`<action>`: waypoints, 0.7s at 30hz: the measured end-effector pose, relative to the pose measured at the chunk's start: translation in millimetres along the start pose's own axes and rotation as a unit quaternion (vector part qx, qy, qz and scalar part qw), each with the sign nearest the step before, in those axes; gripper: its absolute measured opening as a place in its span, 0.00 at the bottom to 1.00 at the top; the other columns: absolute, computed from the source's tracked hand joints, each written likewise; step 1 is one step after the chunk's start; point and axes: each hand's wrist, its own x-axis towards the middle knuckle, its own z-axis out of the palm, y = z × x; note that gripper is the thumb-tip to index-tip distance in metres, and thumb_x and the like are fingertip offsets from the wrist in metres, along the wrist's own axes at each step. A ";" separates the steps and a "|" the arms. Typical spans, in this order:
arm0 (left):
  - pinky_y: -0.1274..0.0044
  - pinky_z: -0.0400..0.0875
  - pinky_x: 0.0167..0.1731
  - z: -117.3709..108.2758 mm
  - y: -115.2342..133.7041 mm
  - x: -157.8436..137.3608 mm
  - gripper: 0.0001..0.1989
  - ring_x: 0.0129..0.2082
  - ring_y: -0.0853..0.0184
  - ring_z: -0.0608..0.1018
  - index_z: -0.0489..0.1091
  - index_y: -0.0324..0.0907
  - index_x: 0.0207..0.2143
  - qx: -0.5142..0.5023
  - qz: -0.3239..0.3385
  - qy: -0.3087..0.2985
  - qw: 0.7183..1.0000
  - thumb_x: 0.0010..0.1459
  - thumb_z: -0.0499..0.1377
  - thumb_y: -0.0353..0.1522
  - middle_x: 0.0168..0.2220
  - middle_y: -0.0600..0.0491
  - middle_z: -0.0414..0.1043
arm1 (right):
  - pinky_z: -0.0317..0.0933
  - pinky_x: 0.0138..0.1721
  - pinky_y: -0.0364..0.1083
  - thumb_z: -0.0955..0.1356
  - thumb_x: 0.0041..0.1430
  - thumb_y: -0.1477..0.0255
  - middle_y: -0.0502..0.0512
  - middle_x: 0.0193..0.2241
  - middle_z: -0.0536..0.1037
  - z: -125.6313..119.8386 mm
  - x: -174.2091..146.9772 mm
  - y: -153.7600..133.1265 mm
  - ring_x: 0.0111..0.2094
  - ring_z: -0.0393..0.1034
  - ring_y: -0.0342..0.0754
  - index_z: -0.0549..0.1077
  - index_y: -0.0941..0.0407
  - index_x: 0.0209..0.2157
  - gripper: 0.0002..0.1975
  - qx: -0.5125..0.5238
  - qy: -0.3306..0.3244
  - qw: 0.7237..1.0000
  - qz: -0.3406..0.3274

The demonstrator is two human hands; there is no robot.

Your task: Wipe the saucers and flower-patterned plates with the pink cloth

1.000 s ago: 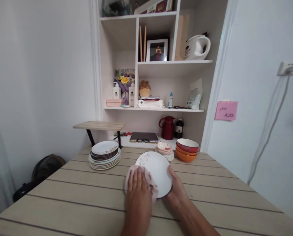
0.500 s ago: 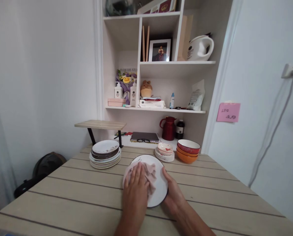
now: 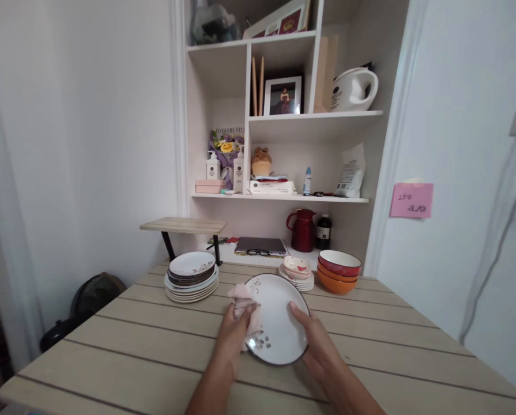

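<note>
A white plate [image 3: 279, 323] with a dark rim and grey floral marks is tilted toward me above the table, between both hands. My right hand [image 3: 320, 340] grips its right edge, thumb on the face and fingers behind. At the left edge, my left hand [image 3: 234, 334] is closed on a pink cloth [image 3: 244, 300], pinching it against the rim. Part of the cloth hangs over the plate's face and some shows below the hand. The fingers behind the plate are hidden.
On the slatted table [image 3: 154, 351] stand a stack of plates [image 3: 192, 276] at left, small dishes [image 3: 296, 274] behind the held plate, and stacked bowls [image 3: 339, 271] at right. A small raised wooden stand [image 3: 184, 225] is at back left. A red jug [image 3: 303, 230] stands behind.
My left hand has moved from lying flat with the cloth on the plate's face to gripping cloth and rim at the left edge. Floral marks now show lower on the plate.
</note>
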 end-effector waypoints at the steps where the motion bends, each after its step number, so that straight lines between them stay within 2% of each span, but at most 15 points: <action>1: 0.67 0.75 0.42 1.5 1.8 0.6 0.23 0.43 0.57 0.80 0.68 0.41 0.50 -0.013 -0.011 -0.018 1.000 0.54 0.63 0.41 0.42 0.44 0.78 | 0.71 0.38 0.53 0.75 0.47 0.67 0.61 0.34 0.84 -0.7 -0.5 -3.8 0.32 0.79 0.57 0.69 0.61 0.52 0.31 -0.009 -0.001 1.000 -0.006; 4: 0.72 0.76 0.35 2.7 4.5 4.1 0.22 0.35 0.61 0.81 0.71 0.40 0.46 -0.064 -0.053 -0.063 0.995 0.52 0.65 0.41 0.35 0.46 0.80 | 0.71 0.37 0.52 0.75 0.47 0.66 0.61 0.35 0.83 -2.2 -3.8 -13.8 0.33 0.79 0.57 0.65 0.60 0.56 0.35 -0.043 -0.009 0.999 -0.007; 7: 0.71 0.76 0.34 -1.5 4.9 11.5 0.22 0.31 0.60 0.81 0.73 0.36 0.41 -0.098 -0.094 -0.100 0.986 0.44 0.70 0.38 0.31 0.44 0.80 | 0.71 0.36 0.53 0.76 0.46 0.66 0.62 0.36 0.83 -2.3 -7.1 -17.1 0.33 0.79 0.57 0.63 0.58 0.58 0.39 -0.070 -0.034 0.997 0.004; 9: 0.70 0.76 0.34 -3.5 3.7 16.6 0.23 0.31 0.59 0.81 0.74 0.34 0.39 -0.117 -0.107 -0.109 0.981 0.40 0.73 0.35 0.30 0.44 0.80 | 0.72 0.36 0.54 0.76 0.45 0.66 0.62 0.35 0.83 -2.4 -6.0 -14.8 0.33 0.79 0.58 0.62 0.58 0.59 0.40 -0.068 -0.039 0.997 0.005; 11: 0.71 0.76 0.35 -1.2 0.2 19.9 0.24 0.31 0.59 0.81 0.74 0.35 0.39 -0.142 -0.104 -0.101 0.979 0.39 0.73 0.35 0.31 0.44 0.80 | 0.72 0.37 0.54 0.76 0.44 0.67 0.61 0.33 0.83 -3.6 -1.2 -10.1 0.32 0.79 0.58 0.63 0.60 0.58 0.39 -0.047 -0.016 0.999 0.001; 16: 0.74 0.75 0.34 28.8 -23.6 12.1 0.23 0.33 0.62 0.81 0.73 0.38 0.43 -0.213 -0.083 -0.047 0.972 0.47 0.68 0.42 0.35 0.46 0.80 | 0.72 0.37 0.56 0.75 0.45 0.66 0.58 0.27 0.83 -11.9 17.7 2.2 0.28 0.78 0.58 0.67 0.62 0.53 0.33 0.028 0.072 0.997 0.003; 19: 0.74 0.75 0.33 53.8 -41.6 -0.4 0.24 0.35 0.61 0.81 0.73 0.39 0.45 -0.249 -0.088 -0.055 0.963 0.51 0.64 0.46 0.38 0.45 0.80 | 0.72 0.41 0.55 0.74 0.48 0.64 0.57 0.30 0.84 -16.0 23.4 6.1 0.31 0.78 0.57 0.69 0.60 0.52 0.30 0.056 0.110 0.992 -0.005; 21: 0.74 0.75 0.32 66.0 -49.1 -6.7 0.24 0.34 0.62 0.81 0.73 0.41 0.44 -0.287 -0.083 -0.062 0.952 0.50 0.64 0.46 0.39 0.45 0.80 | 0.71 0.44 0.54 0.72 0.51 0.61 0.56 0.33 0.84 -16.4 23.4 7.6 0.35 0.78 0.56 0.70 0.58 0.51 0.27 0.077 0.113 0.990 -0.018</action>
